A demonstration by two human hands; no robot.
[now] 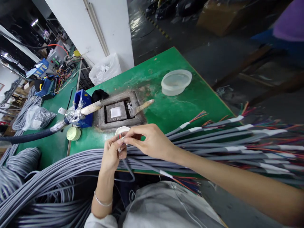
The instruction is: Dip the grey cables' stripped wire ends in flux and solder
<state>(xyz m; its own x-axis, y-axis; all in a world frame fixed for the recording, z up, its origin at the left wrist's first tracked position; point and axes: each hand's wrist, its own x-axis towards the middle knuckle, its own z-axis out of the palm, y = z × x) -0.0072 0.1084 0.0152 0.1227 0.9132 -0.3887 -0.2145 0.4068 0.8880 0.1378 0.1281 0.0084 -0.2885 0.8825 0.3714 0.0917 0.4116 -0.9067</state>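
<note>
"Over the near side of the green table [147, 72], what's that between the two hands?"

"Coloured wires [120, 135], orange and red showing, with what looks like a small whitish piece [124, 139] at the fingertips. The left hand [112, 149] pinches the wires between thumb and fingers, I'd say to keep the strands from wandering."

"And the right hand [149, 139]?"

"It reaches across, thumb and forefinger pressed together on the whitish piece. Meeting tip to tip like that suggests fiddly handling. What else those fingertips cover, I can't tell from where I stand."

"That white dish [123, 129] just behind the fingers?"

"Close by, probably to save reaching. The hands hide part of it."

"Why are the grey cables [144, 163] strung out underneath?"

"Lying lengthwise along the near edge, they're likely easy to pick out singly. Their ends fan to the right, white sleeves [236, 148] on them, perhaps spread against tangling."

"Farther back?"

"A grimy frame [140, 118] around a silvery square [116, 111], a stick [143, 106] leaning over its right side. The hose's pale nozzle [91, 108] points there, perhaps for fumes. Beyond sits a clear tub [175, 83], well apart from the elbows."
</note>
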